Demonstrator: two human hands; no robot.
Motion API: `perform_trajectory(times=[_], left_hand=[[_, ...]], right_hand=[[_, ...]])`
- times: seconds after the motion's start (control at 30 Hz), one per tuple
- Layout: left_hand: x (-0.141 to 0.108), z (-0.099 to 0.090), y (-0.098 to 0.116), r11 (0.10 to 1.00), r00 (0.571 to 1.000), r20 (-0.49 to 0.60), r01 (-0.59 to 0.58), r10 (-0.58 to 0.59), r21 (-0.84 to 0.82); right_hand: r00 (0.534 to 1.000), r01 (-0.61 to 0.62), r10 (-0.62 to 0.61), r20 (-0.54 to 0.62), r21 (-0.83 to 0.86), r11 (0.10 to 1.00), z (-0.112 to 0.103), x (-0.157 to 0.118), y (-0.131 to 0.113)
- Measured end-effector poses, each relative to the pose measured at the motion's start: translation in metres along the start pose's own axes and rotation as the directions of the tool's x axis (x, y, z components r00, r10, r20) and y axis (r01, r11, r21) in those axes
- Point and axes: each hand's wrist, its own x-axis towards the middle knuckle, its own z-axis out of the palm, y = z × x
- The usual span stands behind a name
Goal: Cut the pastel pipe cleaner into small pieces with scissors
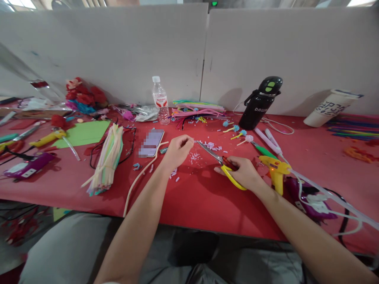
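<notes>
My right hand (241,171) is wrapped round the handles of yellow scissors (232,179), whose blades point left. The fingers of my left hand (178,149) are pinched together at the blade tips, on something too small to make out. Short lilac pieces (210,146) and finer lilac bits (195,158) lie on the red table (204,201) beneath the blades. A phone (151,142) lies to the left of my left hand, with a long cream stem (138,178) curving beside it.
A bundle of pale stems (108,159) lies left. Behind stand a water bottle (160,100), a black flask (260,103) and a tilted white cup (330,107). A yellow glue gun (276,171) is beside my right wrist. Small pompom pieces (236,128) lie before the flask.
</notes>
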Motion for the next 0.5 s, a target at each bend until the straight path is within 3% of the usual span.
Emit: perform_trajectory(times=[0.5], left_hand=[[0.0001, -0.0006, -0.0009, 1.000, 1.000, -0.008, -0.002, 0.002, -0.007]], right_hand=[[1.000, -0.014, 0.014, 0.017, 0.019, 1.000, 0.0006, 0.0003, 0.0016]])
